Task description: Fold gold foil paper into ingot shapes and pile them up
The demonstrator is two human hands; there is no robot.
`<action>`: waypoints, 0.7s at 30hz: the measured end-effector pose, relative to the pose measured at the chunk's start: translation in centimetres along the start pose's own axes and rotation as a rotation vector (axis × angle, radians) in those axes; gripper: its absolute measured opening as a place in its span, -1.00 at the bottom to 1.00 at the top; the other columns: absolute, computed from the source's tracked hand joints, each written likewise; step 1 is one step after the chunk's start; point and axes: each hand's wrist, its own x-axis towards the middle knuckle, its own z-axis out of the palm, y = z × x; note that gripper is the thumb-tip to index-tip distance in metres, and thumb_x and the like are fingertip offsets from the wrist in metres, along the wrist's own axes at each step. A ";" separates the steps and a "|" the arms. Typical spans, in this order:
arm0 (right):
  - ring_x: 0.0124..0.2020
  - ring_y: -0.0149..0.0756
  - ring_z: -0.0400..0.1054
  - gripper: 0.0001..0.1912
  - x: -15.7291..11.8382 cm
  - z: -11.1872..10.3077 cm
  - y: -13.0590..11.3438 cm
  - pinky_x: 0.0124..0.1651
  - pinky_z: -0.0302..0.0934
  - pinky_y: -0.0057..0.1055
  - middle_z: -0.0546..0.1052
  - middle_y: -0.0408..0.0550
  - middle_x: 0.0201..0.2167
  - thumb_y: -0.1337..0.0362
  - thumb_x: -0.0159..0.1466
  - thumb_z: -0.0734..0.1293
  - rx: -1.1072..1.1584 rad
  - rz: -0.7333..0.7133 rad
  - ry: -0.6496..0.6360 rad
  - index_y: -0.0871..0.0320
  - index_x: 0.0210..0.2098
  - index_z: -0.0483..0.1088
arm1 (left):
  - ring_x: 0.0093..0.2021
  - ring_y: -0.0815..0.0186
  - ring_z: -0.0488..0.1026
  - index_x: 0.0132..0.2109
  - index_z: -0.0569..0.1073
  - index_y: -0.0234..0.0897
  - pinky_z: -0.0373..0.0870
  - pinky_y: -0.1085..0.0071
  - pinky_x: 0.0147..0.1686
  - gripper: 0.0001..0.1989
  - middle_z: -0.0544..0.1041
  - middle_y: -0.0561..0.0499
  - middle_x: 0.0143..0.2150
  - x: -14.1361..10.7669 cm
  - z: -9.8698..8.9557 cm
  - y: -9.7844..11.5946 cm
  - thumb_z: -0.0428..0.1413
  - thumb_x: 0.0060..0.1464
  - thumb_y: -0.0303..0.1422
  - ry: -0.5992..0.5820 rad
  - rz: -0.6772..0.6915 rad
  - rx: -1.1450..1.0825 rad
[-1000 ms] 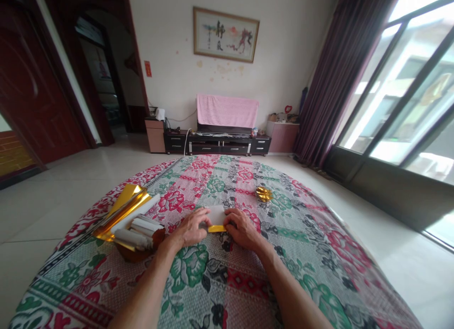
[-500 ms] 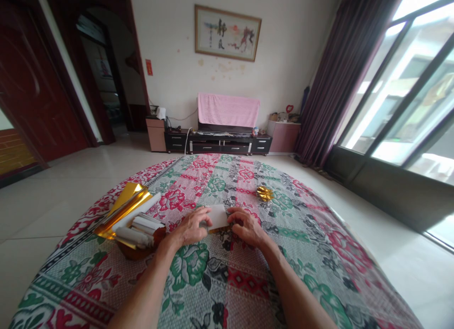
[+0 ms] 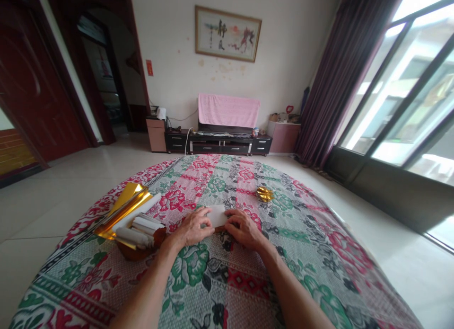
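Note:
A small sheet of white paper (image 3: 216, 216) with a gold underside lies on the patterned tablecloth in front of me. Its near edge is turned up in a narrow brownish-gold strip. My left hand (image 3: 196, 227) is closed on the left end of that edge, thumb low and fingers over the sheet. At the right end my right hand (image 3: 242, 227) is closed too, its thumb and fingertips at the strip. Fingers hide both sides of the paper. Beyond the right hand sits a folded gold foil piece (image 3: 265, 193).
Left of my arm a brown container (image 3: 136, 253) holds several whitish rolls (image 3: 135, 236) and gold foil sheets (image 3: 129, 201). The floral cloth (image 3: 220, 187) covers the round table. Farther off stand a low black TV cabinet (image 3: 220, 145) and a pink-covered screen (image 3: 229, 110).
The paper's near edge has become a narrow strip between my hands. My right hand has shifted slightly left, and both thumbs are closer together.

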 end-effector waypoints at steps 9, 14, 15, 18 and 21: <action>-0.20 -0.32 0.35 -0.88 0.1 0.5 0.3 -0.08 0.18 -0.37 0.48 -0.03 -0.20 0.37 0.10 0.28 -0.024 0.003 0.057 0.16 -0.55 0.42 | 0.17 0.20 0.17 -0.60 0.40 -0.24 0.11 0.29 0.13 -0.80 0.33 -0.02 0.14 0.2 0.5 -0.3 0.05 -0.08 -0.31 0.046 -0.009 -0.006; -0.19 -0.32 0.34 -0.88 0.0 0.7 0.3 -0.09 0.17 -0.38 0.47 -0.04 -0.19 0.38 0.09 0.27 -0.025 0.009 0.074 0.16 -0.56 0.40 | 0.15 0.23 0.20 -0.65 0.35 -0.25 0.12 0.31 0.12 -0.76 0.35 -0.03 0.11 0.3 0.7 -0.2 0.05 -0.08 -0.33 0.081 -0.011 -0.006; -0.19 -0.32 0.34 -0.88 0.0 0.7 0.4 -0.09 0.17 -0.39 0.47 -0.04 -0.19 0.38 0.09 0.27 -0.029 0.012 0.076 0.17 -0.56 0.39 | 0.14 0.23 0.20 -0.65 0.35 -0.25 0.12 0.31 0.12 -0.75 0.36 -0.04 0.11 0.3 0.6 -0.1 0.05 -0.07 -0.33 0.082 -0.010 -0.003; -0.19 -0.31 0.34 -0.89 -0.1 1.0 0.6 -0.09 0.16 -0.39 0.47 -0.03 -0.19 0.39 0.07 0.27 -0.036 0.023 0.080 0.17 -0.56 0.39 | 0.14 0.22 0.21 -0.65 0.36 -0.24 0.13 0.29 0.12 -0.74 0.36 -0.06 0.10 0.3 0.6 0.0 0.05 -0.06 -0.30 0.081 -0.003 -0.007; -0.18 -0.30 0.33 -0.89 -0.1 1.0 0.6 -0.09 0.15 -0.39 0.47 -0.03 -0.19 0.38 0.07 0.27 -0.036 0.025 0.082 0.17 -0.56 0.38 | 0.14 0.21 0.21 -0.63 0.37 -0.24 0.12 0.28 0.12 -0.76 0.36 -0.06 0.11 0.2 0.6 0.0 0.08 -0.08 -0.28 0.082 -0.007 -0.016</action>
